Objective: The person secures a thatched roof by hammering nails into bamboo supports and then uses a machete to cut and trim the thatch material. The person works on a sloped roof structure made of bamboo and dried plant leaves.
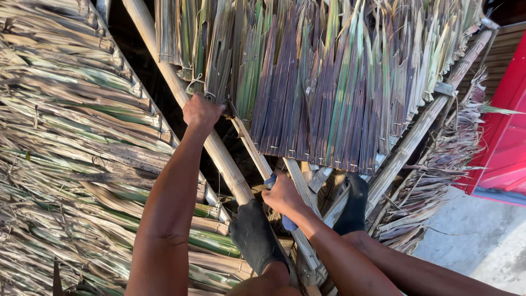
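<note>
**Thatch panel half fastened on the roof frame**

Head view: The person looks down a sloping frame of bamboo poles. The left hand, at about 11 o'clock from the picture's middle, is closed in a tight grip on the lower edge of a leaf thatch panel, pinning its corner against a thick bamboo pole. The right hand, near 6 o'clock, is closed round a blue-handled tool held against a thinner batten; what kind of tool it is cannot be told.

As a judgement, the work is well under way but not finished. One panel of green and purple leaves sits in place across the top, from 11 to 2 o'clock, and older dry thatch already covers the left side from 8 to 10 o'clock. Below the upper panel the frame is bare, so that stretch is yet uncovered.

Counted: two hands, one tool, two dark-socked feet braced on the poles at 6 o'clock, one fresh panel, and about four bare poles or battens. A red wall stands at 3 o'clock, with pale ground below it at 4 o'clock.
</note>
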